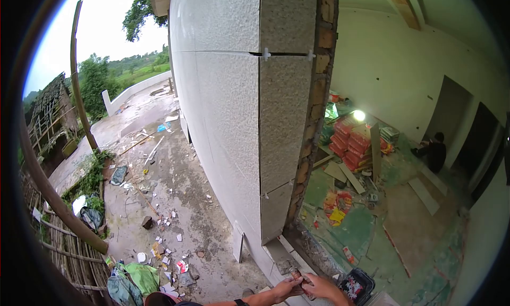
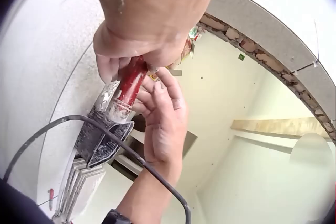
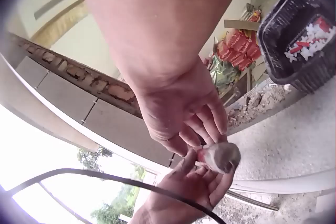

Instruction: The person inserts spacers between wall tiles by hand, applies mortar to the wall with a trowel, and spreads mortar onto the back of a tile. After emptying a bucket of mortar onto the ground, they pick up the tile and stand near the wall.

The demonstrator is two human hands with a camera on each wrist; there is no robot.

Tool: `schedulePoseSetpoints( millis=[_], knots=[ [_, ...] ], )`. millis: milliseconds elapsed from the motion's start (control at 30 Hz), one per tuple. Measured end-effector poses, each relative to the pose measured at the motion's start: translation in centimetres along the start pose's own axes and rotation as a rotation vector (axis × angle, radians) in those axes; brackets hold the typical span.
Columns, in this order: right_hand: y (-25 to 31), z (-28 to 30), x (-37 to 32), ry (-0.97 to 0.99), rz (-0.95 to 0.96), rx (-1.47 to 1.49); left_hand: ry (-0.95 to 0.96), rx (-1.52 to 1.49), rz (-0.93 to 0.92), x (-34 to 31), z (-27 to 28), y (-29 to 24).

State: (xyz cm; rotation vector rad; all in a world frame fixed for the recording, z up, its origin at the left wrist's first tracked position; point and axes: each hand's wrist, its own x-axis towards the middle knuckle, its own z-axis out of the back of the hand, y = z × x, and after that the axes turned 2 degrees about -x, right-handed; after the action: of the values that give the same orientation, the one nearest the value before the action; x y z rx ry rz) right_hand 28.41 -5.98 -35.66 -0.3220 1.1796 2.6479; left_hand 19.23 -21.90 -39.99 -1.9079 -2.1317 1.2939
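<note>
Red handle: (image 2: 131, 85) low at the foot of the tiled corner, between the two hands, its grey butt (image 3: 226, 157) crusted with something pale
Left hand: (image 1: 285, 289) fingers curled round the handle, probably to steady it
Right hand: (image 1: 319, 287) fingers bent, tips close against the handle; whether they pinch it, I cannot tell
Black tray: (image 3: 269, 50) beside the hands, likely for easy reach; its rim keeps white spacers (image 3: 311, 45) and red bits together
Wall tiles: (image 1: 287, 104) spacers (image 1: 266, 54) sit in the joint, presumably to keep the gap even
Red sacks: (image 1: 353, 139) stacked indoors, likely to save floor room; pale print, too small to read
Seated person: (image 1: 436, 153) by the far wall
Brands: none legible
</note>
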Motion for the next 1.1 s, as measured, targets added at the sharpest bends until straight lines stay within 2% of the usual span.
schedulePoseSetpoints(
  millis=[67, 100, 167, 233, 300, 367, 433, 567, 867, 1100],
  knots=[
    [-1.7, 0.7, 0.5, -0.039, 0.054, -0.154, 0.019, -0.029, 0.001, 1.7, 1.6, 1.6],
    [-1.3, 1.1, 0.7, -0.037, 0.05, -0.15, 0.035, -0.026, 0.045, 2.9, 2.8, 2.5],
    [0.5, 3.4, 1.4, -0.163, -0.019, -0.231, 0.046, -0.026, 0.108, 3.1, 3.6, 2.9],
    [1.8, 5.5, 3.3, -0.124, -0.052, -0.228, 0.28, -0.042, 0.006, 1.6, 2.5, 1.3],
    [0.3, 5.3, 6.0, -0.23, 0.021, -0.229, 0.171, 0.024, 0.019, 1.1, 1.7, 0.4],
    [-0.5, 5.2, 8.8, -0.246, 0.011, -0.271, 0.208, -0.011, 0.0, 0.9, 1.5, -0.2],
    [-2.0, 4.4, 11.5, -0.288, 0.045, -0.249, -0.012, -0.025, 0.065, 0.5, 0.2, -0.8],
    [-3.7, 2.9, 15.4, -0.291, 0.057, -0.189, -0.043, -0.007, 0.136, 1.0, 1.1, -0.6],
    [-4.7, 1.2, 21.4, -0.302, 0.1, -0.229, -0.018, 0.066, 0.11, 1.5, 1.3, -0.7],
    [-4.4, -0.5, 24.7, -0.323, 0.254, -0.337, 0.006, 0.07, 0.07, 1.2, 1.1, -1.0]
  ],
)
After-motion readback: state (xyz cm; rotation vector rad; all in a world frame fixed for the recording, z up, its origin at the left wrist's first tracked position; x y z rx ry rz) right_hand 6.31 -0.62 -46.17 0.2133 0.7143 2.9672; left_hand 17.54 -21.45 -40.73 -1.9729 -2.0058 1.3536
